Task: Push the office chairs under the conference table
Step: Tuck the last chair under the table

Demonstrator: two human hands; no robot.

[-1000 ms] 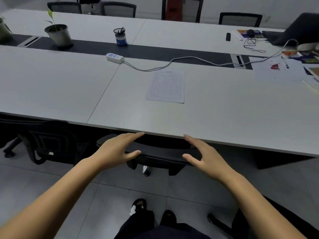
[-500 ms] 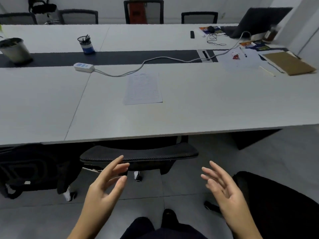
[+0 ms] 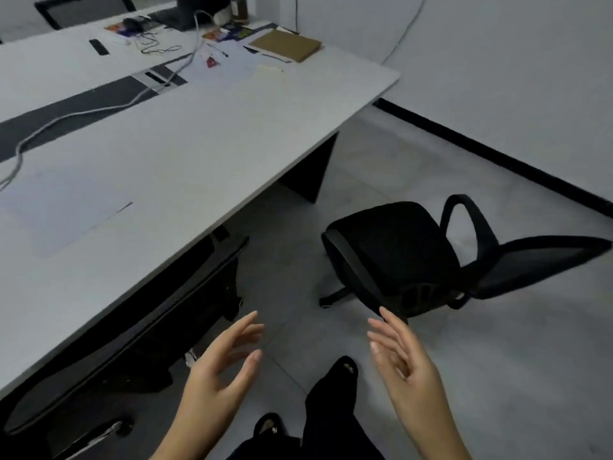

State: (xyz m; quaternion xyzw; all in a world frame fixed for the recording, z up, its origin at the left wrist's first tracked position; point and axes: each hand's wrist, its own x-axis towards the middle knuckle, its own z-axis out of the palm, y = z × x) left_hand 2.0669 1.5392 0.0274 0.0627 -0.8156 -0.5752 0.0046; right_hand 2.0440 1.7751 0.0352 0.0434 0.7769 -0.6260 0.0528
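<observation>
A black office chair [image 3: 408,250] with looped armrests stands out on the floor to the right, clear of the long grey conference table [image 3: 205,154], its mesh back pointing right. Another black chair [image 3: 139,330] sits tucked under the table's near edge, only its backrest showing. My left hand [image 3: 219,366] and my right hand [image 3: 404,363] float low in front of me, fingers spread and holding nothing. The right fingertips are close to the loose chair's near armrest, without touching it.
The table carries a sheet of paper [image 3: 66,214], a white cable [image 3: 99,111], a brown notebook [image 3: 285,44] and small items at the far end. A white wall with a black skirting [image 3: 497,151] runs along the right. Grey tiled floor surrounds the loose chair.
Both hands have come off the backrest of the tucked-in chair and drawn back open. My view has swung right, bringing the table's end and the loose chair into sight.
</observation>
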